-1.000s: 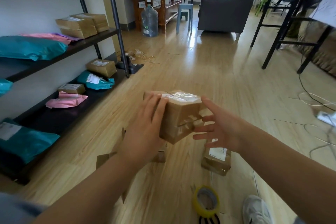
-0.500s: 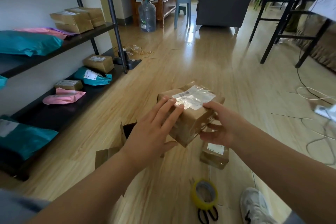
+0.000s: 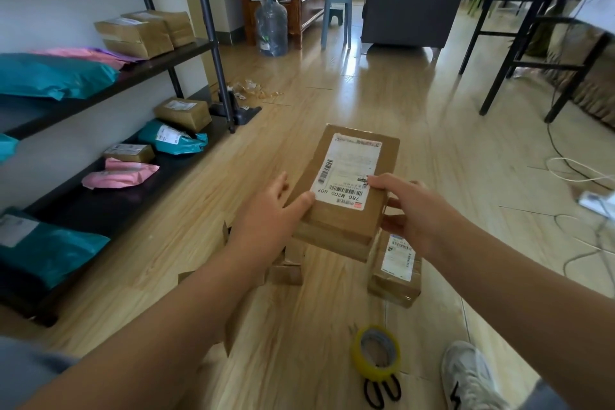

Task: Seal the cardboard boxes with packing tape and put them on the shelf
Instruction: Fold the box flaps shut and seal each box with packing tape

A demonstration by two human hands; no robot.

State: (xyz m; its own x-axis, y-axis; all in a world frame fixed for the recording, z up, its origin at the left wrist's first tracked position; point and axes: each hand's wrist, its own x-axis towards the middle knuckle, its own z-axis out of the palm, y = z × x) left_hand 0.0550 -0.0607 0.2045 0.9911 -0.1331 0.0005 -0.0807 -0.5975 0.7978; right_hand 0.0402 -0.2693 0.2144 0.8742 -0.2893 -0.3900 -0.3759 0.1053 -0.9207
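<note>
A cardboard box is held up off the wooden floor in the middle of the view, label face up and tilted toward the camera. The left hand grips its edge at nine o'clock, thumb pressed on top beside the label corner and fingers spread along the side. The right hand grips the edge at three o'clock, thumb lying across the label and fingers curled underneath. At five o'clock from the held box, a second box lies on the floor, partly hidden by the right wrist. At six o'clock a roll of yellow tape rests on the floor, touching black scissors just nearer the camera, with a white shoe beside them. Flat cardboard pieces lie under the left wrist. At nine to ten o'clock stands the shelf, carrying boxes and teal and pink mail bags.
</note>
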